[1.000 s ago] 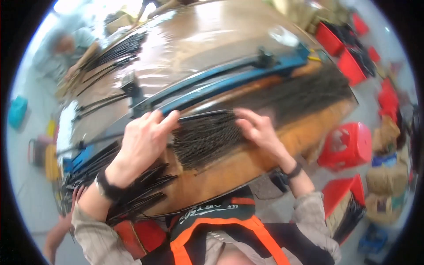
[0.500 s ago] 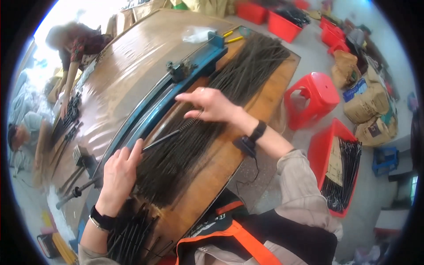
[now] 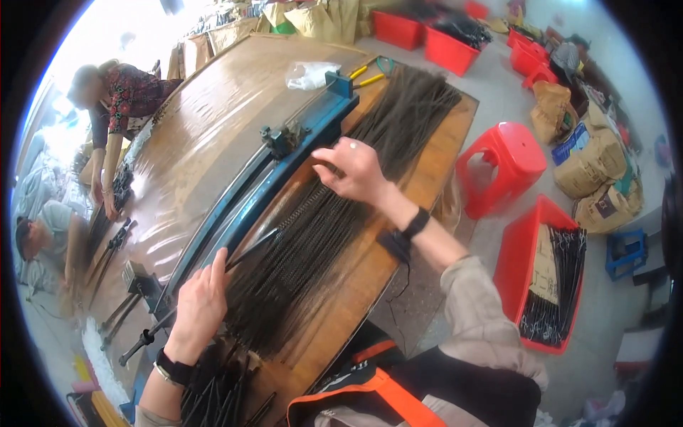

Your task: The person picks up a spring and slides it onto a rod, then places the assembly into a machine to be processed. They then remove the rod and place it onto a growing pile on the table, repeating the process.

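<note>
My left hand [image 3: 201,299] is closed around a long dark rod [image 3: 249,247], which slants up to the right over the pile. A collar [image 3: 146,337] sits near the rod's lower end, behind my wrist. Toward the far end the rod looks ridged, like a thin coil spring [image 3: 286,222]. My right hand [image 3: 353,171] is closed with curled fingers at that spring's upper end; the exact grip is partly hidden. Beneath both hands lies a broad pile of long, thin dark springs [image 3: 299,263] on a wooden board [image 3: 356,277]. A blue metal jig [image 3: 249,188] with a clamp [image 3: 282,139] runs alongside.
Yellow-handled pliers [image 3: 371,80] and a plastic bag [image 3: 309,75] lie at the table's far end. A red stool [image 3: 514,156] and red bin [image 3: 512,249] of dark rods stand at right. Across the table, a co-worker [image 3: 131,96] bends over dark pieces; another person sits far left.
My right hand has moved up and right along the rod, away from my left hand. The view has shifted slightly. The co-worker's two hands now both show at the dark pieces.
</note>
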`<control>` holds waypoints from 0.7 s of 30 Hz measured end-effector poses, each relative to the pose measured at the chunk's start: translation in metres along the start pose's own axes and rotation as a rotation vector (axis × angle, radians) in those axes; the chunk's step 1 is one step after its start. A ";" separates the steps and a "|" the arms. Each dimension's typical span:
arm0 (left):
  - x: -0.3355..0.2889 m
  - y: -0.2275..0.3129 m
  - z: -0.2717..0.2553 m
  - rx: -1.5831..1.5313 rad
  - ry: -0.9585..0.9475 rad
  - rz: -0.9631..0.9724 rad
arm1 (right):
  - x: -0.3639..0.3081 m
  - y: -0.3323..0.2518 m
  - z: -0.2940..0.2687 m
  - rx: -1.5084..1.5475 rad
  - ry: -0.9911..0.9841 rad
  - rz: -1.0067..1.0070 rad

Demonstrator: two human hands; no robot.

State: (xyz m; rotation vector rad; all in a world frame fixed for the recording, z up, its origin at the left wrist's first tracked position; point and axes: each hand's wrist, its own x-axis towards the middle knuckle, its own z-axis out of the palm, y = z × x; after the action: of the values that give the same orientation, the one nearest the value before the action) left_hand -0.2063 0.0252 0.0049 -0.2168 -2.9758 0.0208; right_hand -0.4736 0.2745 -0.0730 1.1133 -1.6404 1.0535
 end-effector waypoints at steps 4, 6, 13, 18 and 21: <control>0.006 0.001 -0.003 -0.018 -0.011 -0.004 | -0.001 0.048 0.009 -0.063 -0.214 -0.084; 0.001 0.002 -0.005 0.040 -0.103 -0.023 | 0.002 0.044 0.006 -0.070 -0.132 -0.034; 0.002 0.007 -0.002 -0.063 -0.077 -0.045 | -0.016 0.051 -0.015 -0.179 0.066 -0.004; 0.007 0.012 0.004 -0.054 -0.052 0.007 | -0.017 0.050 -0.005 -0.170 -0.036 -0.054; 0.002 0.006 0.006 -0.039 -0.058 0.007 | -0.004 0.035 -0.001 -0.103 -0.061 -0.071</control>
State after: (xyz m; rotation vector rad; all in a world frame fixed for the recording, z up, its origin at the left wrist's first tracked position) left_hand -0.2088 0.0316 -0.0012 -0.2356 -3.0351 -0.0311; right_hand -0.5061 0.2850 -0.0826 1.1360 -1.6716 0.8875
